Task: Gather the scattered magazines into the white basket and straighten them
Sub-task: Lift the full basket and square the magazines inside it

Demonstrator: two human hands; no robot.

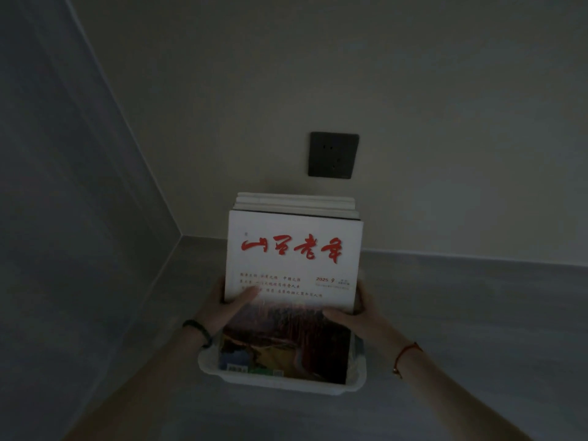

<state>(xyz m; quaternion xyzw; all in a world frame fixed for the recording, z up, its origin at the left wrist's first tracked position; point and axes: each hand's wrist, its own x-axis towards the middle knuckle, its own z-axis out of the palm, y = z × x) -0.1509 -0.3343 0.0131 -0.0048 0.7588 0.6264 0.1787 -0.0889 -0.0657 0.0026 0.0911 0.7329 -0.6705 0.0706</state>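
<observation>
A stack of magazines (294, 259) stands upright in a low white basket (280, 385) on the grey floor near a room corner. The front magazine has a white cover with large red characters and a dark landscape picture below. Several white magazine edges (296, 203) show behind it at the top. My left hand (230, 308) grips the stack's left side, thumb across the cover. My right hand (353, 315) grips the right side, thumb on the picture. Each wrist wears a bracelet.
A dark wall socket (333, 159) sits on the pale wall just above the stack. A grey wall (79, 218) closes the left side and meets the pale wall in a corner. Grey floor (477, 313) spreads to the right. The scene is dim.
</observation>
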